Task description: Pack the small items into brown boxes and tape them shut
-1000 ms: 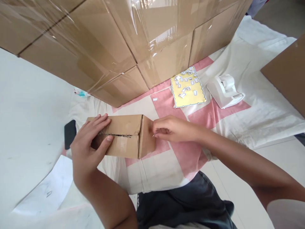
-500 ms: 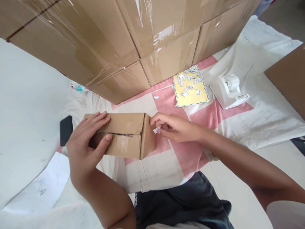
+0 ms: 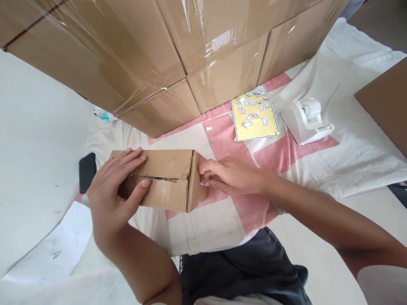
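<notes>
A small brown cardboard box [image 3: 168, 178] lies on its side on a pink-and-white checked cloth [image 3: 235, 212]. My left hand [image 3: 111, 195] grips its left end, fingers across the top and thumb on the split front seam. My right hand [image 3: 229, 176] is at the box's right end face, fingers pinched on a small white sticker [image 3: 205, 181] held against the cardboard. A yellow sheet [image 3: 256, 113] with several small white stickers lies farther back.
A stack of large shrink-wrapped cartons [image 3: 165, 55] fills the back. A white tape dispenser [image 3: 307, 120] sits right of the yellow sheet. One loose sticker [image 3: 208, 128] lies on the cloth. A black phone [image 3: 86, 171] is left of the box, brown cardboard [image 3: 386, 101] at far right.
My right hand drew back slightly with the sticker showing, then moved in again and now presses it to the box's end face. The left hand stays put.
</notes>
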Action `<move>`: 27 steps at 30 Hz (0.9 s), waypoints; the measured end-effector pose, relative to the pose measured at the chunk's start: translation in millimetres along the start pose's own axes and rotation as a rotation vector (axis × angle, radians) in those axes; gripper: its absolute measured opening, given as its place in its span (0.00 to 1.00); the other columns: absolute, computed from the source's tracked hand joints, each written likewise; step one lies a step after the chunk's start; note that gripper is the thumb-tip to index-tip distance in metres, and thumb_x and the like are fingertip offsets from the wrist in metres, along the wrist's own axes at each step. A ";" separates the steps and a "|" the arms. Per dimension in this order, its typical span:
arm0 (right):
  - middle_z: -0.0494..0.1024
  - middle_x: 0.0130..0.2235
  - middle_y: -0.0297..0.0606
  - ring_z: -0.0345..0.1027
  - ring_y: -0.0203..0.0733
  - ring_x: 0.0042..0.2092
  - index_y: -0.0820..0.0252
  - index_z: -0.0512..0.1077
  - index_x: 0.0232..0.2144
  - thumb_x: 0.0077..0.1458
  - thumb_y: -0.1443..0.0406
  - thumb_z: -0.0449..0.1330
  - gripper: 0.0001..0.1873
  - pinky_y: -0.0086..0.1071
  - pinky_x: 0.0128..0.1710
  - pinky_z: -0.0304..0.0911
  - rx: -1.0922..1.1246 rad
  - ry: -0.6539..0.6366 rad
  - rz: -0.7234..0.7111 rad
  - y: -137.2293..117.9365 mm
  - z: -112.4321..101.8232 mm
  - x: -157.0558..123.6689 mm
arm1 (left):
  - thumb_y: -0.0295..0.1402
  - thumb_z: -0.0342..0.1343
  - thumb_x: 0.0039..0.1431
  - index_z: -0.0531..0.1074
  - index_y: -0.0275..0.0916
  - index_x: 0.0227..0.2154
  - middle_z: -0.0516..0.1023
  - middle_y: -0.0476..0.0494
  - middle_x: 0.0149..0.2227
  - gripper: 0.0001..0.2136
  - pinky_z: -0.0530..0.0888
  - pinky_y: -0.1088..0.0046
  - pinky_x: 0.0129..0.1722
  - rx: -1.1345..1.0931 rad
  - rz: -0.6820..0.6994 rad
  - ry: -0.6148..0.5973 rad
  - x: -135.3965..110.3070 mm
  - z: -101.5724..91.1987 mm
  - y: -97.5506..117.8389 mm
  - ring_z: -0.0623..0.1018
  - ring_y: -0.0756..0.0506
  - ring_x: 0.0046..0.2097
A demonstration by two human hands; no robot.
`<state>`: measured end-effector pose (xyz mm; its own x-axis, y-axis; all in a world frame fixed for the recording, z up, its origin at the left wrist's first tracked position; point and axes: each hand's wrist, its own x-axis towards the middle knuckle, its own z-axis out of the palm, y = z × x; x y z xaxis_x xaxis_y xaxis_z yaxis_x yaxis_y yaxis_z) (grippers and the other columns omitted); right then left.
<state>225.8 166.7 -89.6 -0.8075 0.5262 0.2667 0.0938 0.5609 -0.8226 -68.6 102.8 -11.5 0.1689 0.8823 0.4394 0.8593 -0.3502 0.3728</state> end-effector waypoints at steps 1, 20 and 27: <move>0.83 0.43 0.37 0.79 0.42 0.41 0.53 0.60 0.48 0.70 0.67 0.54 0.07 0.33 0.37 0.64 -0.019 0.005 -0.006 -0.2 1.0 0.5 | 0.35 0.62 0.63 0.77 0.49 0.57 0.78 0.46 0.62 0.19 0.66 0.46 0.69 0.003 0.004 -0.001 0.0 0.3 -0.3 0.74 0.35 0.66; 0.78 0.42 0.35 0.68 0.39 0.32 0.54 0.60 0.54 0.58 0.49 0.70 0.32 0.33 0.34 0.60 -0.093 0.257 0.159 6.7 3.4 4.1 | 0.39 0.61 0.60 0.76 0.50 0.59 0.78 0.46 0.62 0.23 0.68 0.47 0.68 0.068 0.086 -0.043 0.6 -1.6 -3.2 0.74 0.34 0.65; 0.79 0.36 0.33 0.69 0.41 0.34 0.54 0.74 0.47 0.57 0.47 0.70 0.24 0.30 0.33 0.54 -0.177 0.151 0.233 12.1 -6.3 12.9 | 0.39 0.61 0.60 0.76 0.51 0.59 0.78 0.47 0.63 0.23 0.67 0.45 0.68 0.041 0.101 -0.057 2.2 -1.9 0.0 0.74 0.33 0.66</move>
<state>220.3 184.2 -92.9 -0.6582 0.7347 0.1642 0.3759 0.5098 -0.7738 -69.2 104.1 -9.0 0.2818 0.8602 0.4250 0.8554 -0.4259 0.2947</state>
